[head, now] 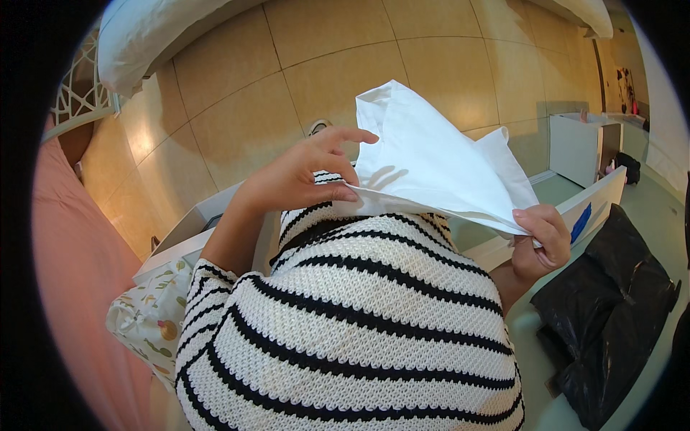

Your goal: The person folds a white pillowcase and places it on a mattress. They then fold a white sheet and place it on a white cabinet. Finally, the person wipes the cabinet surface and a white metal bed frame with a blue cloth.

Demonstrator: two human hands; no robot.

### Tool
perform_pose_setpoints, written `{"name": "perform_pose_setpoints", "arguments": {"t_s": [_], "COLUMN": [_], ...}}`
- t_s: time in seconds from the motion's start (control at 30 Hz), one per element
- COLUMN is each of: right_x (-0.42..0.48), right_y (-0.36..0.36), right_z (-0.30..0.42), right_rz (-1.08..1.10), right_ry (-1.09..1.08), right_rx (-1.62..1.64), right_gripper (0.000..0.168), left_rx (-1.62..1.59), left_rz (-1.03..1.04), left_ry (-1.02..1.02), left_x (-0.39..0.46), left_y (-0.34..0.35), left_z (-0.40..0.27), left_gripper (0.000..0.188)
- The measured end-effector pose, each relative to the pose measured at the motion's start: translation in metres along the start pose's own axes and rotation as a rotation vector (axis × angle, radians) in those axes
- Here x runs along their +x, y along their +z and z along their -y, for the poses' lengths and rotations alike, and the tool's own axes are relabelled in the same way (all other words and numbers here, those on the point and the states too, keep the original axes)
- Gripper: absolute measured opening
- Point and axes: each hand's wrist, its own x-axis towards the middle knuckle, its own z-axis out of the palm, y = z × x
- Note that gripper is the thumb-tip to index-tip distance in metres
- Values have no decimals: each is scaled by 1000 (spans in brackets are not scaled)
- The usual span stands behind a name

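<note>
A white cloth (431,156) is stretched between my two hands in front of my waist. My left hand (312,169) pinches its near edge between thumb and a finger, with the index finger extended over the fabric. At the other end of that edge, my right hand (542,237) grips a corner between thumb and curled fingers. The far part of the cloth is folded and rises to a point. Below it shows the black-and-white striped knit top (350,323) that I wear. What kind of cloth article it is, I cannot tell.
A black plastic bag (609,318) lies at the right, near a white panel (593,199). Beyond stands a small white cabinet (574,148). Pink fabric (86,280) and a printed cloth bundle (153,318) lie at the left. Tiled floor (334,81) stretches ahead.
</note>
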Motion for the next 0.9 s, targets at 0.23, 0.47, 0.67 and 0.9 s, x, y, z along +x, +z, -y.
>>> {"name": "perform_pose_setpoints", "arguments": {"t_s": [0.23, 0.47, 0.67, 0.9], "right_x": [-1, 1, 1, 0], "right_y": [5, 5, -1, 0], "right_z": [3, 10, 15, 16], "right_rz": [-107, -105, -27, -54], "right_ry": [122, 74, 15, 32], "right_rx": [-142, -178, -158, -153], "right_gripper": [20, 22, 13, 13], "left_rx": [127, 196, 287, 212], "left_rz": [178, 132, 72, 248], "left_ry": [93, -50, -99, -17], "left_x": [-4, -6, -3, 1], "left_y": [-1, 10, 18, 18], "left_z": [-27, -29, -17, -23], "left_gripper": [10, 11, 13, 13]}}
